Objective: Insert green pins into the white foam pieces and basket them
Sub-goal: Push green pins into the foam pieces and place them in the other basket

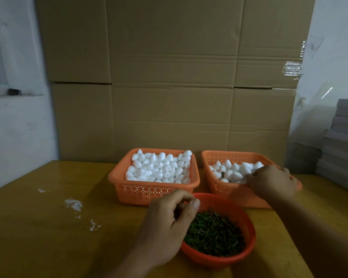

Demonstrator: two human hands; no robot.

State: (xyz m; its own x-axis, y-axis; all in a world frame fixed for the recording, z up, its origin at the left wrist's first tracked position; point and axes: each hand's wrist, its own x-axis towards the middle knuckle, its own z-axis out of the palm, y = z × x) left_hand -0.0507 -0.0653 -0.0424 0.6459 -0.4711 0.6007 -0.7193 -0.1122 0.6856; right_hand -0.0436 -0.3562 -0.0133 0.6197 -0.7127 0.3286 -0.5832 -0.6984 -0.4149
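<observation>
Yellow worktop [48,227]: my left hand [165,223], fingers curled, pin grip unclear, hovers over the green pins [213,233]; my right hand [271,181], contents hidden, reaches among foam pieces [231,171] in the basket [219,157] beyond it.

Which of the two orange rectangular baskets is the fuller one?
The left orange perforated plastic basket: white foam pieces fill it near the rim. The right basket, where the right hand reaches, holds a lower layer.
</observation>
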